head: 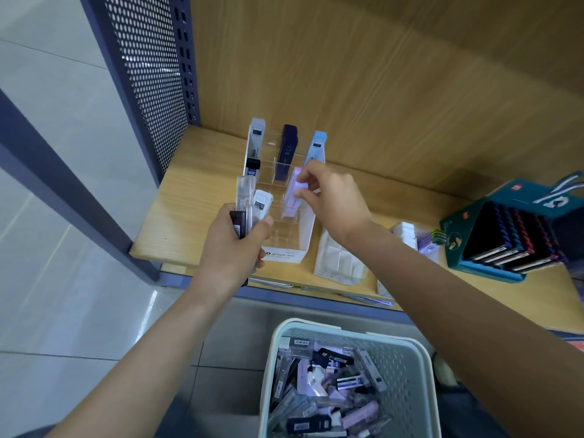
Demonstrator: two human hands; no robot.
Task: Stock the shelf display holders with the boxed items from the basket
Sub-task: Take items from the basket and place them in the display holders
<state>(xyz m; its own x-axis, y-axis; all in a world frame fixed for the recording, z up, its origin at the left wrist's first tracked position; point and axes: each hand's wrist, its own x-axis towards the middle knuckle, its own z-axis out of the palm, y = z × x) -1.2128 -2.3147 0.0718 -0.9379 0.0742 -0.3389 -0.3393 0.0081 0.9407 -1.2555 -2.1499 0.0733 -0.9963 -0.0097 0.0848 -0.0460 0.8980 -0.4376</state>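
- Pale green perforated plastic basket point(401, 365) of small boxed items point(328, 396) stands below the wooden shelf point(189, 200)
- Left hand point(234, 245) grips several slim clear boxes point(246, 194)
- Right hand point(331, 197) pinches a lilac box point(292, 197) standing in the clear tiered display holder point(306, 229) on that shelf

The left forearm point(151, 349) ran from the lower left and the right forearm point(442, 289) from the lower right, both bare and stretched forward. The left hand point(235, 245) had its fingers and thumb curled round a bunch of slim boxes point(246, 200). The right hand point(331, 197), back turned up, pinched a lilac box point(292, 194) between thumb and fingertips.
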